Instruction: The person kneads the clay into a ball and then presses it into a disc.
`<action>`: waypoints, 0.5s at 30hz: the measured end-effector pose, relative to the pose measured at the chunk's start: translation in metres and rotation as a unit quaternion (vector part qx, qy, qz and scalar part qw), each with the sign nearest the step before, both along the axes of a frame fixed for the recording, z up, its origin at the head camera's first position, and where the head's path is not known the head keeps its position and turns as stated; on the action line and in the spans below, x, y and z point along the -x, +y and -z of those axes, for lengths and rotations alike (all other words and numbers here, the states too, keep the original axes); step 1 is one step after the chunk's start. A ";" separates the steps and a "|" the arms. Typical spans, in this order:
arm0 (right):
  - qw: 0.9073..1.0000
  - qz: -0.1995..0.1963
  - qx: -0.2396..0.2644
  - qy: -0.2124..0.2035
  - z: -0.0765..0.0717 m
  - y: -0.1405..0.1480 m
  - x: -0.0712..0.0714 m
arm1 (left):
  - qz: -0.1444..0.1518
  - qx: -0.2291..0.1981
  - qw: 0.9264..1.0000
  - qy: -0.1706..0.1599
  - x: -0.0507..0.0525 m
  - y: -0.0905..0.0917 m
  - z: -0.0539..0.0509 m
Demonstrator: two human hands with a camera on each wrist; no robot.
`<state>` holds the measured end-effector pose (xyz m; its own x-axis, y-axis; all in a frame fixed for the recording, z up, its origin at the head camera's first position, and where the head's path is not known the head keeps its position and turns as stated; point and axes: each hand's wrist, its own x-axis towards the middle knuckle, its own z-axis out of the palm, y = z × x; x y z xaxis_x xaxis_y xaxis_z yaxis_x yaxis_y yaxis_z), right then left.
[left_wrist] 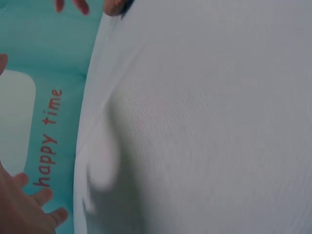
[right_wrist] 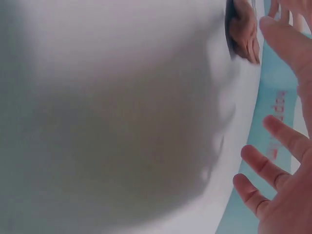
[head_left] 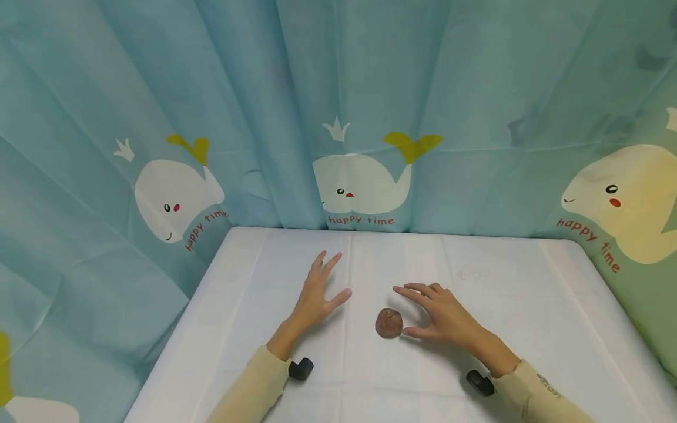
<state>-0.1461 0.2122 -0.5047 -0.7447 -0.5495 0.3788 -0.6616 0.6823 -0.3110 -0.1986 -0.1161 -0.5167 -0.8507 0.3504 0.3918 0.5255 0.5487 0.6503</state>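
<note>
A rounded brown lump (head_left: 389,324), clay-like in look, lies on the white-covered table (head_left: 476,376). Just to its right hovers my right hand (head_left: 441,314), thumb and fingers spread apart, the thumb tip close to the lump's edge. My left hand (head_left: 313,296) is held over the table to the left of the lump, fingers stretched out and thumb apart, with nothing in it. In the right wrist view the lump (right_wrist: 243,29) appears near the top right, beside the thumb. The left wrist view catches only a bit of the lump (left_wrist: 113,6) at its top edge.
A blue-green curtain (head_left: 370,70) with printed whales hangs behind the table and along its sides. Each wrist carries a small black device, one by the left sleeve (head_left: 254,388) and one by the right sleeve (head_left: 534,393).
</note>
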 end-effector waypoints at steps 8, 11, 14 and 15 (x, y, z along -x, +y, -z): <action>0.999 -0.036 0.011 -0.018 0.003 -0.016 0.000 | 0.030 -0.068 0.997 -0.028 -0.002 0.009 -0.004; 0.999 -0.044 0.010 -0.019 0.005 -0.018 0.000 | 0.039 -0.077 0.996 -0.035 -0.003 0.012 -0.006; 0.999 -0.047 0.005 -0.023 0.007 -0.020 0.000 | 0.048 -0.083 0.995 -0.038 -0.005 0.015 -0.007; 0.998 -0.047 0.004 -0.028 0.008 -0.021 0.000 | 0.050 -0.084 0.994 -0.039 -0.005 0.016 -0.007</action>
<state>-0.1465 0.1912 -0.5123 -0.7098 -0.6157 0.3422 -0.7044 0.6152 -0.3541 -0.1937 -0.1003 -0.5098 -0.8449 0.3696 0.3866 0.5166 0.3763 0.7691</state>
